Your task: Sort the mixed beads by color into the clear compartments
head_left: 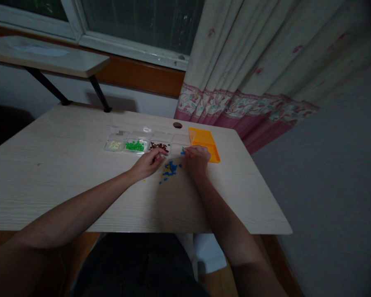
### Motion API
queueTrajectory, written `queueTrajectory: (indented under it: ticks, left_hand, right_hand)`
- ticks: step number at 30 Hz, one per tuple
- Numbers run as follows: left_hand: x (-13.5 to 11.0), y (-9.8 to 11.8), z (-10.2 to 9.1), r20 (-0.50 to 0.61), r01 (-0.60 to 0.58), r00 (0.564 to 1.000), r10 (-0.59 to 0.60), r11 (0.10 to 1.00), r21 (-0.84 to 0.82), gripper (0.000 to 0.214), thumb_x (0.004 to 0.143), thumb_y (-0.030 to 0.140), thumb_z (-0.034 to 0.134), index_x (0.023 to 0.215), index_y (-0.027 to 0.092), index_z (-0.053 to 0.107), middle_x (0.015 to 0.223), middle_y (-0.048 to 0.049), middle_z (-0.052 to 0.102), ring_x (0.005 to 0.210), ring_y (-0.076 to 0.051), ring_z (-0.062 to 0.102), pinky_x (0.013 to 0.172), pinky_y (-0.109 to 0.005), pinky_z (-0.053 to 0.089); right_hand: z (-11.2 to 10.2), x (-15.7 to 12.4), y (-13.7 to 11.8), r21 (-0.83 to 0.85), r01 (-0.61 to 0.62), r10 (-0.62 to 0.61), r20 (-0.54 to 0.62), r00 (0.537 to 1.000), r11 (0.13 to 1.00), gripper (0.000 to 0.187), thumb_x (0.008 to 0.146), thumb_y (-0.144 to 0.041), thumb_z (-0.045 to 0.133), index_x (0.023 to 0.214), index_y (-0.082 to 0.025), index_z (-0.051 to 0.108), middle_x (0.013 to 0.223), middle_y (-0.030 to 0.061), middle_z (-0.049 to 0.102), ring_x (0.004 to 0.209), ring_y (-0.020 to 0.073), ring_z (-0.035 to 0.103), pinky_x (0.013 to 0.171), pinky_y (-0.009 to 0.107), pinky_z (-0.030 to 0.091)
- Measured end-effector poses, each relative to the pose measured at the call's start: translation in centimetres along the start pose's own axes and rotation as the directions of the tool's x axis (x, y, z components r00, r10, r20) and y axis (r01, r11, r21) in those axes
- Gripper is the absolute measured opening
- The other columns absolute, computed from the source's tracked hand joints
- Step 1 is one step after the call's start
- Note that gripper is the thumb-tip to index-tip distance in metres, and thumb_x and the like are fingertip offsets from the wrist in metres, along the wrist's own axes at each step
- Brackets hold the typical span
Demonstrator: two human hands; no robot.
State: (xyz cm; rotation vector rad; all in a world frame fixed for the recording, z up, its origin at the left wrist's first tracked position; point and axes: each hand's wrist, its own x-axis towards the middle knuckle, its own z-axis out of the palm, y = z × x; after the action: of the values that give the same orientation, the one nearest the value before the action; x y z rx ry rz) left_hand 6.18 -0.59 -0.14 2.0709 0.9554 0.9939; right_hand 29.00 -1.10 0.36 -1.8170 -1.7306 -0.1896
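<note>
My left hand (149,163) is closed, thumb and fingers together, at the front edge of a clear box with dark red pieces (157,146). Whatever is between its fingertips is too small to make out. My right hand (198,159) is also closed, its fingertips over the rightmost clear box (179,139), where a few blue pieces (182,151) show. I cannot tell whether those fingers hold a piece. Between my hands, nearer to me, lies a loose pile of small blue and yellow pieces (170,168) on the table.
To the left stand clear boxes with green pieces (135,146) and cream pieces (114,144). An open orange box (214,154) sits beside my right hand. The pale wooden table (64,173) carries a raised shelf (80,66) at back left. A curtain (235,82) hangs behind.
</note>
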Motion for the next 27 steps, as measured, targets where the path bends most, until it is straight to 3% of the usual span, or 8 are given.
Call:
queueTrajectory:
  ticks: [16, 22, 27]
  left_hand:
    - [0.2, -0.4, 0.0, 0.083, 0.008, 0.996, -0.019, 0.991, 0.134, 0.026, 0.092, 0.028, 0.044, 0.109, 0.020, 0.061, 0.070, 0.0027, 0.050, 0.060, -0.012, 0.045, 0.058, -0.023, 0.035]
    - [0.3, -0.7, -0.2, 0.159, -0.158, 0.979, 0.129, 0.968, 0.192, 0.024, 0.086, 0.021, 0.053, 0.108, 0.018, 0.063, 0.089, -0.0039, 0.054, 0.077, -0.015, 0.052, 0.071, -0.026, 0.043]
    - [0.0, -0.1, -0.3, 0.237, -0.208, 0.959, 0.156, 0.955, 0.212, 0.027, 0.087, 0.031, 0.059, 0.114, 0.023, 0.063, 0.100, -0.0048, 0.055, 0.094, -0.018, 0.055, 0.083, -0.029, 0.044]
  right_hand:
    - [1.0, -0.2, 0.9, 0.094, 0.088, -0.078, -0.105, 0.991, 0.992, 0.025, 0.095, -0.033, 0.050, 0.099, -0.023, 0.073, 0.097, 0.0067, 0.069, 0.094, 0.0221, 0.052, 0.084, 0.037, 0.035]
    - [0.6, -0.4, 0.6, 0.129, 0.082, -0.073, -0.078, 0.994, 0.988, 0.026, 0.095, -0.033, 0.050, 0.094, -0.021, 0.073, 0.097, 0.0071, 0.070, 0.093, 0.0217, 0.053, 0.085, 0.036, 0.036]
    - [0.4, -0.4, 0.3, 0.137, 0.091, -0.088, -0.030, 0.996, 0.986, 0.024, 0.094, -0.032, 0.051, 0.095, -0.021, 0.073, 0.098, 0.0077, 0.069, 0.095, 0.0220, 0.053, 0.086, 0.036, 0.035]
